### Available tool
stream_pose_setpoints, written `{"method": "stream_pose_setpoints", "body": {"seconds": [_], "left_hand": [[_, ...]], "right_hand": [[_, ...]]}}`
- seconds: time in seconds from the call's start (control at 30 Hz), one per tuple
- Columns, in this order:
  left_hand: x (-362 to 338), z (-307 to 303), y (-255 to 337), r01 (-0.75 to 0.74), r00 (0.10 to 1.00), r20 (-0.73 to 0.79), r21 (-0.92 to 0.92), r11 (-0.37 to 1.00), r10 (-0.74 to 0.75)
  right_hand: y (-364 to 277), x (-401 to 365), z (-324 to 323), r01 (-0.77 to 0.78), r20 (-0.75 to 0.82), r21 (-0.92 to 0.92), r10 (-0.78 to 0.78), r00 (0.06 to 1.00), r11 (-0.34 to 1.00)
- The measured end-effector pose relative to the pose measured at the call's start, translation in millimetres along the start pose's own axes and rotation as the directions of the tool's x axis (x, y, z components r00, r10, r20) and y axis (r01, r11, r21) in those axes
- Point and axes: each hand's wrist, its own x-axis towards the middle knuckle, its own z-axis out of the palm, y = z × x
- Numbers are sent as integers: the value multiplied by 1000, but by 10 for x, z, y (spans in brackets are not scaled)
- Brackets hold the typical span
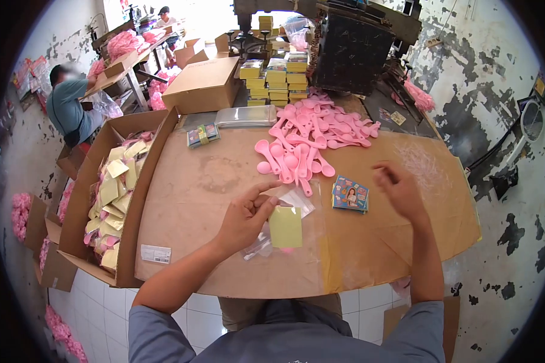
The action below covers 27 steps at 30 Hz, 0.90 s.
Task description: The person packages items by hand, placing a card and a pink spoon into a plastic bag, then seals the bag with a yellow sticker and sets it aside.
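Observation:
My left hand (248, 212) is closed, with thumb and fingers pinching a clear plastic bag (294, 212) that has a pale yellow card (286, 227) at its front. Further clear bags (260, 245) lie beneath it, and a bit of pink shows under the card's lower edge. Held above the board to the right, my right hand (401, 192) has curled fingers; whether anything thin is between them I cannot make out. A stack of blue picture cards (350, 195) lies just left of that hand. Beyond both hands spreads a heap of pink plastic spoons (312, 130).
An open carton (154, 181) of packed yellow-card bags stands left. A banded card bundle (202, 135), clear plastic box (246, 116) and closed carton (201, 81) sit farther back. Card stacks (277, 78) stand beside a black machine (354, 51). Clear strips (429, 164) lie right. Another person (72, 103) sits far left.

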Motion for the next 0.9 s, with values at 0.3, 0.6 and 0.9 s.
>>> {"method": "stream_pose_setpoints", "body": {"seconds": [0.3, 0.6, 0.9], "left_hand": [[-11, -13, 21, 49, 999, 6, -71, 996, -49], [26, -23, -82, 182, 983, 15, -137, 974, -182], [11, 20, -168, 190, 981, -15, -136, 972, -194]], "right_hand": [[-530, 51, 1286, -92, 398, 664, -246, 884, 742], [-428, 0, 1273, -213, 441, 691, -169, 882, 690], [-284, -4, 1331, -287, 466, 668, -85, 881, 687]]}}
